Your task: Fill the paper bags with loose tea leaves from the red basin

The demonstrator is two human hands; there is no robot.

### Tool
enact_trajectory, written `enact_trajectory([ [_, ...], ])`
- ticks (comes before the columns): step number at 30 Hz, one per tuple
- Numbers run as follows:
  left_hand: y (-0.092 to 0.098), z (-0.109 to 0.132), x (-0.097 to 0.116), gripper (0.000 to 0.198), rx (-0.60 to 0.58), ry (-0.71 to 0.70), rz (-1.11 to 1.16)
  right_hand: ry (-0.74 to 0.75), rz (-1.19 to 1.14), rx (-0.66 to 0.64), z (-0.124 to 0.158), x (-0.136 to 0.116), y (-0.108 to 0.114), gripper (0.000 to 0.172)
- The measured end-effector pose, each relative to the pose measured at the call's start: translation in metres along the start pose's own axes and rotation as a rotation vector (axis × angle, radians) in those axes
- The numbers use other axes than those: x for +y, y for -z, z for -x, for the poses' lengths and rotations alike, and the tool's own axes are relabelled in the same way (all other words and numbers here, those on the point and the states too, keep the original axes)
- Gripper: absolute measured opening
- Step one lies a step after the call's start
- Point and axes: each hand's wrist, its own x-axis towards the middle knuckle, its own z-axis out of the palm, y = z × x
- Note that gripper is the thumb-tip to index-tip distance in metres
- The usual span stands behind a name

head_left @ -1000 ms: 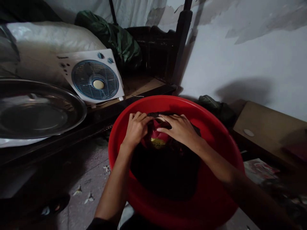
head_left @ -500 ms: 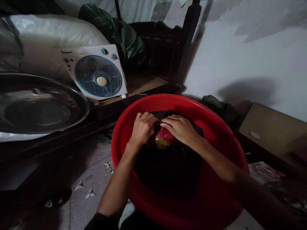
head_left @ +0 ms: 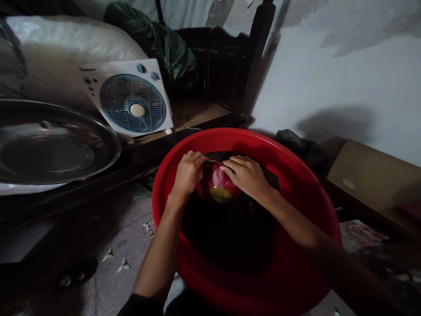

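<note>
A large red basin (head_left: 296, 188) holds a dark mass (head_left: 226, 237) whose makeup is too dark to tell. Over it, both hands grip the top edge of a red bag (head_left: 217, 177) with a gold label. My left hand (head_left: 190, 172) pinches the bag's upper left edge. My right hand (head_left: 245, 174) closes on the upper right edge, thumb toward me. Between the two hands the bag's rim shows as a thin pale line. Its lower part fades into shadow.
A box fan (head_left: 133, 103) and a wide metal bowl (head_left: 49, 149) stand on a dark wooden platform at the left. A tan board (head_left: 375, 175) lies at the right, near the wall. Small pale scraps (head_left: 123, 264) lie on the floor.
My left hand has moved left, away from my right hand. More of the bag's top edge and red front now shows between them. The view has shifted slightly.
</note>
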Motion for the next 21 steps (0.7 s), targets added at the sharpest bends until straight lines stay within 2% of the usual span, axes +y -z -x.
enact_trajectory([
  [7, 0.000, -0.001, -0.008, 0.003, 0.087, -0.020, 0.369, -0.037, -0.029, -0.043, -0.010, -0.009, 0.005, 0.020],
  [11, 0.001, -0.001, -0.012, 0.012, 0.077, -0.022, 0.420, -0.029, -0.046, -0.045, -0.009, -0.010, 0.005, 0.020],
  [14, -0.002, 0.000, -0.005, 0.017, 0.101, -0.036, 0.428, -0.048, -0.071, -0.040, -0.009, -0.013, 0.005, 0.018],
  [18, -0.006, 0.000, 0.003, 0.016, 0.152, -0.025, 0.468, -0.089, -0.077, -0.016, -0.004, -0.015, 0.002, 0.022],
  [21, -0.008, -0.001, -0.002, 0.012, 0.106, 0.042, 0.541, -0.096, -0.082, 0.031, 0.002, -0.006, -0.001, 0.024],
])
